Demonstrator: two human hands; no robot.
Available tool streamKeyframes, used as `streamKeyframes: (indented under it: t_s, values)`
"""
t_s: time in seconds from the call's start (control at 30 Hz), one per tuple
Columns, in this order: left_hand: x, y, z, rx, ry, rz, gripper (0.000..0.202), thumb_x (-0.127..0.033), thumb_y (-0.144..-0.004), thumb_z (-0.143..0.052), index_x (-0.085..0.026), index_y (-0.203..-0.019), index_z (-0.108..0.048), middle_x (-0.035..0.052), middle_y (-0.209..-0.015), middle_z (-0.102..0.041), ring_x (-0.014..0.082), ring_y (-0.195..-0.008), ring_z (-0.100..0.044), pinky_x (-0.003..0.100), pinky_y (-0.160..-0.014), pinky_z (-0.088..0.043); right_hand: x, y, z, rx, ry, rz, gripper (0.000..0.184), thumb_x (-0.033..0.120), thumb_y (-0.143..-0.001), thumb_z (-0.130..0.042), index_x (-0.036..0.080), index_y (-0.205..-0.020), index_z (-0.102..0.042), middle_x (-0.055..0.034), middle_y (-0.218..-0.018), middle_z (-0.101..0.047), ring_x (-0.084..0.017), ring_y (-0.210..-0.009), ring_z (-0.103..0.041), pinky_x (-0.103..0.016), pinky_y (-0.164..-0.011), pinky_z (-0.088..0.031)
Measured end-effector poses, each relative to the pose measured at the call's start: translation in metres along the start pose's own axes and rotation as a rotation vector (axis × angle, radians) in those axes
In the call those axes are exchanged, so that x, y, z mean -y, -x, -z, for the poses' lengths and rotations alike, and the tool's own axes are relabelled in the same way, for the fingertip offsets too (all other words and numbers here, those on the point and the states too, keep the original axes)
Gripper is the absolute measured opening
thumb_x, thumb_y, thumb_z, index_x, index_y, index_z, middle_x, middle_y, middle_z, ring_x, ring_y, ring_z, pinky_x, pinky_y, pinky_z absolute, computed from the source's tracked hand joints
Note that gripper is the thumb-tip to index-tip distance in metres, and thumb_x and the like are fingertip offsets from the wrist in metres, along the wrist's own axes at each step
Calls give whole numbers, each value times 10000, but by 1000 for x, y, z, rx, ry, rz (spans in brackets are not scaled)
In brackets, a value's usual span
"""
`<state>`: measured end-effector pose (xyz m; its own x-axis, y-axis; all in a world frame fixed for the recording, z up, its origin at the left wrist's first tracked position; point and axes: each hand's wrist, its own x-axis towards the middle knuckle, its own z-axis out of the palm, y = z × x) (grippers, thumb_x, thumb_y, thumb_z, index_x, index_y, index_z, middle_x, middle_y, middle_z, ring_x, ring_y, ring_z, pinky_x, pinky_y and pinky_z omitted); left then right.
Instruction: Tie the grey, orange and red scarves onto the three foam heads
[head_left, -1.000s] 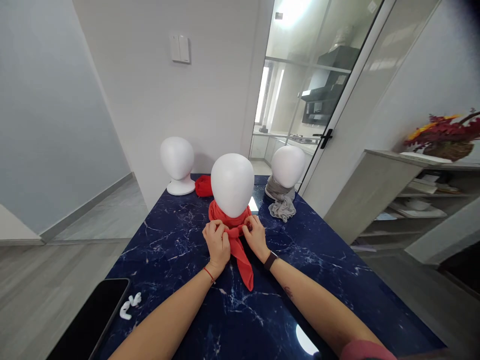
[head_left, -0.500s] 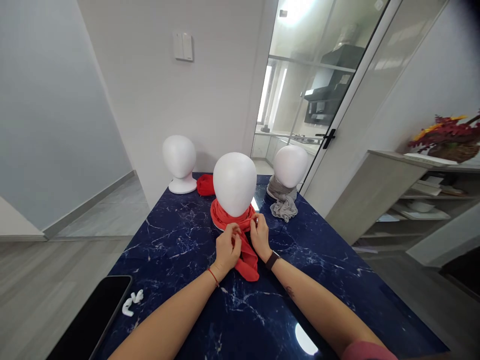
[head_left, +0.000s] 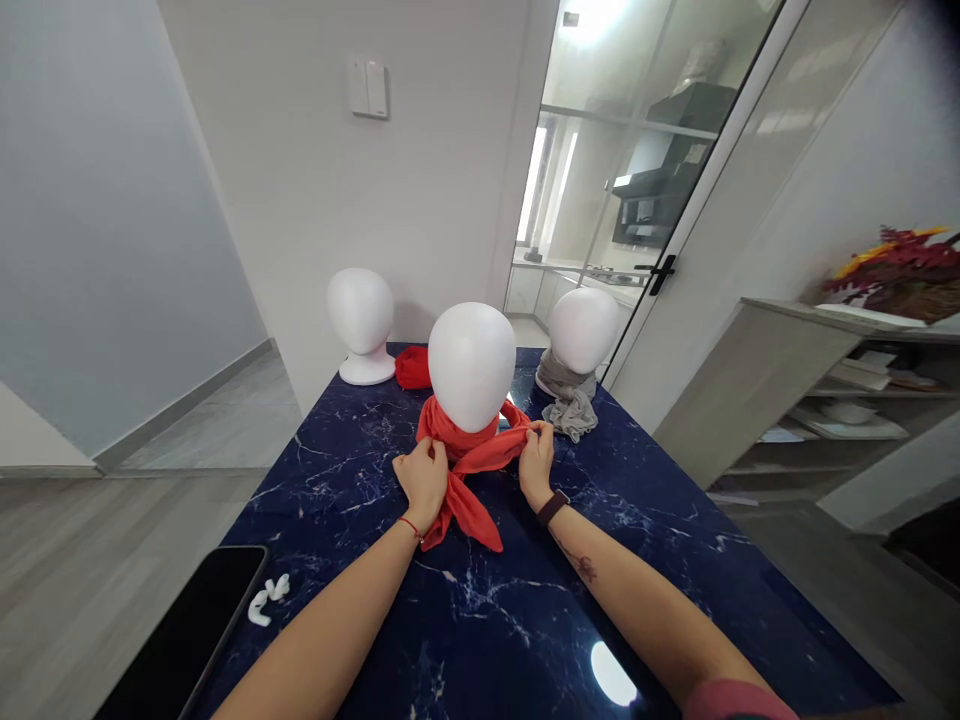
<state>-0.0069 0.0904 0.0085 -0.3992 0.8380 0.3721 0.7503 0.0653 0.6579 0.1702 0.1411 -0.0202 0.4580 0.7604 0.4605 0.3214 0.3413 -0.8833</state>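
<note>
A red scarf (head_left: 472, 455) is wrapped around the neck of the middle white mannequin head (head_left: 472, 365), its ends crossing in front. My left hand (head_left: 424, 480) is closed on the scarf at the left side of the neck. At the right, my right hand (head_left: 536, 460) pinches a stretch of the scarf pulled out sideways from the crossing. One loose end hangs down onto the blue table between my hands. The exact fingertip grip of my left hand is partly hidden by its own back.
A bare mannequin head (head_left: 361, 320) stands at back left beside a folded red cloth (head_left: 412, 368). Another head (head_left: 583, 330) wears a grey scarf (head_left: 570, 400) at back right. A phone (head_left: 187, 630) and white earbuds (head_left: 268, 598) lie on the blue marbled table (head_left: 345, 500).
My hands have moved apart, the left one leftward and the right one slightly right. The scarf is now stretched sideways to the right, and its hanging end has shifted a little left.
</note>
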Motion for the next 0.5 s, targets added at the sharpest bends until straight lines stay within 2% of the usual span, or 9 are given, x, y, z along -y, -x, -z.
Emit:
streamKeyframes:
  t_s: [0.1, 0.2, 0.33, 0.4, 0.5]
  values:
    - [8, -9, -1, -14, 59, 160, 261, -267, -853, -386, -212, -841, -641, 59, -800, -707, 222, -779, -638, 351, -791, -376, -15, -10, 0, -44, 2, -96, 176, 322, -804, -346, 202, -858, -463, -45, -877, -524, -192, -846, -491, -315, -800, -383]
    - [13, -13, -5, -44, 72, 193, 315, -246, -830, -411, -202, -1089, -584, 89, -960, -695, 266, -967, -604, 417, -886, -364, -22, -15, -1, -53, 9, -146, 279, 401, -823, -332, 185, -895, -492, -82, -930, -544, -215, -900, -508, -346, -832, -397]
    - [15, -11, -11, -98, 62, 84, 441, -212, -780, -474, -154, -1216, -488, 121, -1075, -641, 285, -1080, -533, 445, -965, -351, -20, -12, -3, -35, 41, -113, 336, 414, -734, -513, 171, -966, -509, -116, -1046, -537, -245, -1024, -489, -372, -935, -364]
    - [16, -9, -15, -79, 49, 1, 480, -217, -758, -504, -144, -1232, -469, 134, -1155, -600, 292, -1148, -489, 457, -1010, -324, -19, -10, -4, -21, 56, -86, 434, 349, -674, -577, 157, -1055, -494, -136, -1130, -519, -256, -1091, -469, -375, -976, -340]
    - [16, -9, -21, -10, 55, -77, 573, -252, -719, -564, -128, -1262, -430, 149, -1220, -557, 300, -1231, -426, 490, -1087, -225, -20, -7, -5, 14, 55, -83, 546, 271, -650, -561, 140, -1169, -458, -156, -1224, -496, -254, -1140, -465, -375, -993, -338]
